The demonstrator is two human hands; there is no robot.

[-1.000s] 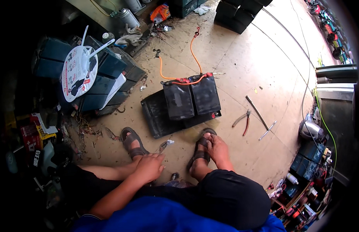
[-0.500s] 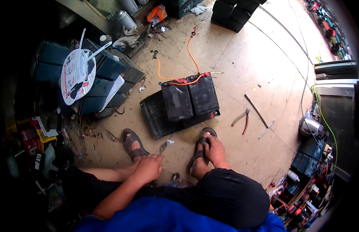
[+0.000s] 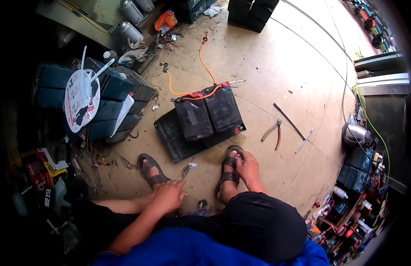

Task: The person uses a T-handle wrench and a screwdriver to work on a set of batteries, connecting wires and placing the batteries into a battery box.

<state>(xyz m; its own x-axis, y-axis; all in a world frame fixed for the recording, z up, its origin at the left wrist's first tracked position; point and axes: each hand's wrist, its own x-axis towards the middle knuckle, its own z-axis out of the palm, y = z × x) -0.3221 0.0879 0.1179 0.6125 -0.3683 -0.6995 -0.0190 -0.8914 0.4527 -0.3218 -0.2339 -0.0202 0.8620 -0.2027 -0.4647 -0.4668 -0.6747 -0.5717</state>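
Note:
My left hand rests loosely at my left shin, fingers extended apart and holding nothing. My right hand is down at my right sandal, fingers curled against the top of my foot by the toes; what is between them is hidden. Ahead of my feet two black batteries rest on a larger black one; orange cables with ring ends run from their terminals. Pliers, a black rod and a thin silver tool lie to the right.
Stacked dark batteries stand at left with a round printed fan. More dark blocks are at the back, beside spray cans. A helmet, wires and cluttered parts line the right side.
The view has turned slightly, so the batteries and tools appear a little further left and the left stack lower. My hands stay at my legs and foot with little movement.

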